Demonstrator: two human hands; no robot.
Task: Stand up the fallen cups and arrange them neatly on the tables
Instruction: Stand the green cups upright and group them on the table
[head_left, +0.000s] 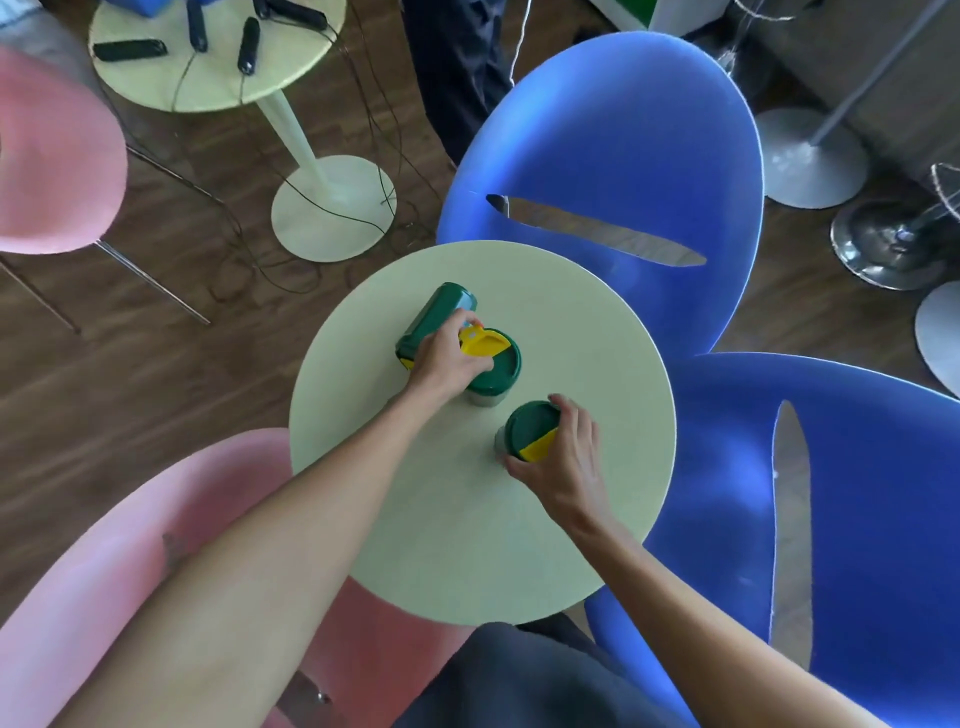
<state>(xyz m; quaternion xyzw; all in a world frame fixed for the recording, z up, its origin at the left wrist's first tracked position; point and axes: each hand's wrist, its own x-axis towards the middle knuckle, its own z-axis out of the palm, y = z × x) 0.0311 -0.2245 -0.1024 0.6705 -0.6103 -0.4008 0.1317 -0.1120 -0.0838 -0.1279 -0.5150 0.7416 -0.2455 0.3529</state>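
Note:
Three dark green cups with yellow flip tabs are on the round pale green table (467, 519). One cup (434, 317) lies on its side at the far left, base pointing away from me. Right beside it a second cup (501, 366) stands upright, and my left hand (444, 358) clasps the left rim of its lid, fingers on the far side, thumb on the near side. The hand also hides part of the lying cup. Nearer me, a third cup (527, 428) stands upright with my right hand (566, 462) wrapped around its right side.
Two blue chairs (649, 130) (883, 519) crowd the table's right and far sides, and a pink chair (130, 545) is at the near left. A second round table (218, 78) with black handles and cables stands at the far left. A person's dark trouser legs (457, 67) are beyond.

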